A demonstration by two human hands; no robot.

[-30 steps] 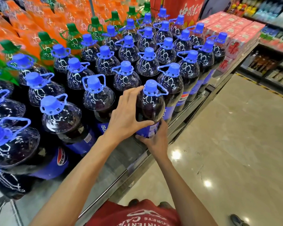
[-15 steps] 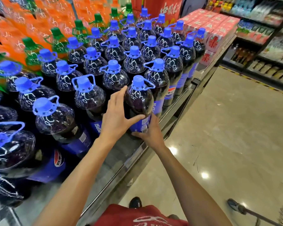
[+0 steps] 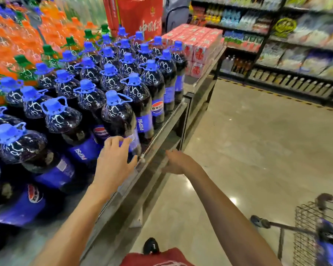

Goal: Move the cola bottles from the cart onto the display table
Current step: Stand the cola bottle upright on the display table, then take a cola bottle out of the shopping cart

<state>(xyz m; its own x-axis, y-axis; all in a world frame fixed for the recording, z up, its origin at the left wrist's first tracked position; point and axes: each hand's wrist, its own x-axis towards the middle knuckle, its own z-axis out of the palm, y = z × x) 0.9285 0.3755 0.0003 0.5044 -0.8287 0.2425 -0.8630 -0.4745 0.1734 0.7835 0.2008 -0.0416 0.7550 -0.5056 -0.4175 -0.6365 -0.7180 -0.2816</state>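
The job looks part done. Lots of dark plastic cola bottles with blue caps (image 3: pixel 108 73) stand close together on the grey metal display table (image 3: pixel 158 143), from 9 o'clock up to 12 o'clock in the picture. The big dark front cola bottle with a blue cap and blue label (image 3: pixel 119 120) stands upright near the table's edge, a bit left of the middle. I think this one is now in its place.

The left hand (image 3: pixel 113 160) is just below that bottle, at its 6 o'clock. Its fingers (image 3: pixel 112 140) are spread out and loose, and they do not wrap around anything. The tips are right at the blue label. The picture is blurry there, so I cannot tell if they touch it.

The right hand (image 3: pixel 178 162) is at the bottle's 4 o'clock, near the table's edge. It is loose and flat, and it holds nothing.

The wire metal cart (image 3: pixel 306 223) is at 4 o'clock in the picture, well apart from both hands. Something blue and blurry (image 3: pixel 329 244) sits inside it, maybe more cola.

The next move, I think, is to turn to the cart, grab another bottle and set it in a free spot by the edge. These bottles look heavy, so two hands would be safer.
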